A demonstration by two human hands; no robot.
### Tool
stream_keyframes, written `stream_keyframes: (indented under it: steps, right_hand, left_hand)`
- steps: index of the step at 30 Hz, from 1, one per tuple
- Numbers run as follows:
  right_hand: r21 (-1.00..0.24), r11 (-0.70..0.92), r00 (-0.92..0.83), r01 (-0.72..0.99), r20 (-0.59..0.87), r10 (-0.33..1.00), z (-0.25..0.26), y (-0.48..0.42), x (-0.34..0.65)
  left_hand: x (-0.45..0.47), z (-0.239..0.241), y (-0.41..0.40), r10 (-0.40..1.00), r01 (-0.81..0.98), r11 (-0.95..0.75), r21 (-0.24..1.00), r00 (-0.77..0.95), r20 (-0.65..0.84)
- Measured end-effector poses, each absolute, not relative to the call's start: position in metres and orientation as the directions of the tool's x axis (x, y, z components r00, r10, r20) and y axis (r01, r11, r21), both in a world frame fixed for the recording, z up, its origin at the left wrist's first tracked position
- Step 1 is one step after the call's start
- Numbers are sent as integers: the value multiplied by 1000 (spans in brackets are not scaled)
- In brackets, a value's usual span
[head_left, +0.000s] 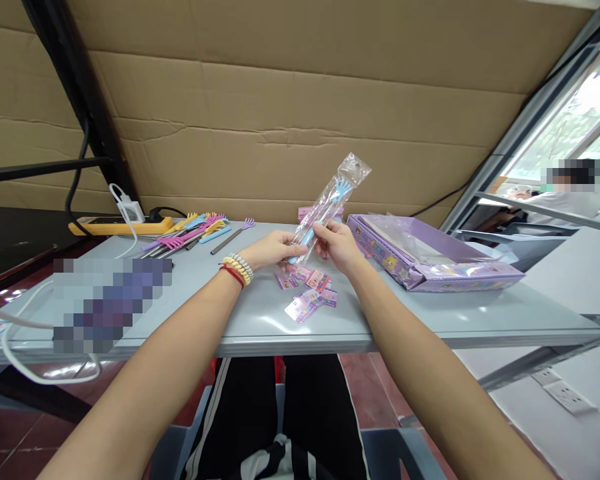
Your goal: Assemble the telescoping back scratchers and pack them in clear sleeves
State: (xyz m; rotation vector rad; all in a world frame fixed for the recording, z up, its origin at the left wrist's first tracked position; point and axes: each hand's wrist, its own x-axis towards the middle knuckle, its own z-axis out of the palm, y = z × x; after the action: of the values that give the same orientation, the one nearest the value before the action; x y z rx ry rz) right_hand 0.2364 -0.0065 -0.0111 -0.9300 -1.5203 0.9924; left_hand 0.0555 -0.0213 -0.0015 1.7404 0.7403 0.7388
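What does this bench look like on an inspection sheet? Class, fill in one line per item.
Surface: grey table, glossy.
Job's things: clear sleeve with a blue hand-shaped stick inside; printed cards lie on the table below it.
Clutter: pile of coloured sticks; open purple box.
Hands: left hand and right hand both grip the sleeve's lower end.
Cables: white cable loops below the table's left front; yellow power strip with a white plug.
Surroundings: cardboard wall; another person at far right.
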Motion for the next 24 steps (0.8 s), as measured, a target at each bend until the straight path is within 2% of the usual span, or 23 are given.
stream_keyframes:
  steps: [10,13,16,19,21,24]
  right_hand:
    - [-968,251,-159,-24,252,955,-11,-7,235]
    - [-967,255,-156,-25,256,954,-12,-4,237]
    - [-967,254,-111,-24,255,961,-16,1,241]
    - [-972,229,-43,-58,232,972,-18,6,246]
    - [-972,211,-5,-105,213,977,-18,8,248]
    - [-968,183,51,-172,177,983,-15,8,251]
  left_hand:
    - [54,-5,-19,782,187,-279,942,613,110]
    - [55,-3,-18,794,188,-234,954,603,76]
    - [55,-1,-15,860,83,-143,986,503,83]
    - [52,-1,-11,879,-53,-158,986,447,165]
    - [48,0,-11,826,-78,-220,972,516,228]
    - [43,2,-15,701,-39,-253,967,681,211]
